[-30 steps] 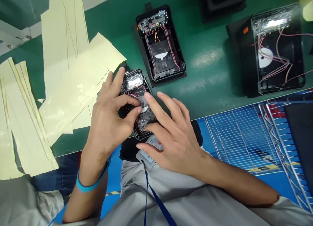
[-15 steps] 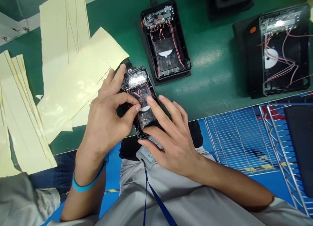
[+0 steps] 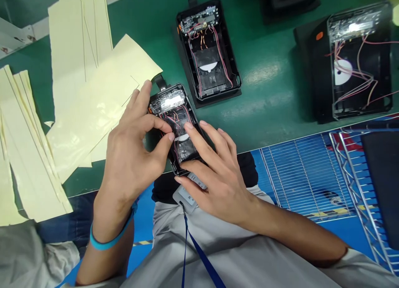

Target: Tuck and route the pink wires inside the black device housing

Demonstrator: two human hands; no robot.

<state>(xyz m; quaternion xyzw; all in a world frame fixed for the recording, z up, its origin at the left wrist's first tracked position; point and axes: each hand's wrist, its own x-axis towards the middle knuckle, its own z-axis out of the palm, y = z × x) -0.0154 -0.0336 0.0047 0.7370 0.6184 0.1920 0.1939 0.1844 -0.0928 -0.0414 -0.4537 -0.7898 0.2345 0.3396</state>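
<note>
A small open black plastic housing (image 3: 184, 151) lies at the table's near edge, slightly turned, with a circuit board (image 3: 170, 101) at its far end. Thin red and dark wires (image 3: 175, 118) run down inside it, past a part-covered white disc (image 3: 182, 137). My left hand (image 3: 134, 151) reaches over its left side, thumb and forefinger pinched on a wire there; the exact grip is partly hidden. Around the lower right corner, my right hand (image 3: 218, 171) holds the housing, thumb outside the near wall and forefinger at its inner edge. One more of its fingertips reaches inside.
Beyond stands a second wired black housing (image 3: 215, 72); a larger one (image 3: 361, 88) with loose wires sits at the right. Pale yellow sheets (image 3: 84, 101) cover the left of the green table (image 3: 264, 101). A wire rack (image 3: 299, 171) stands below on the right.
The view has shifted slightly. My left thumb and forefinger stay pinched and have moved a little to the left. My right hand keeps nearly the same pose on the housing.
</note>
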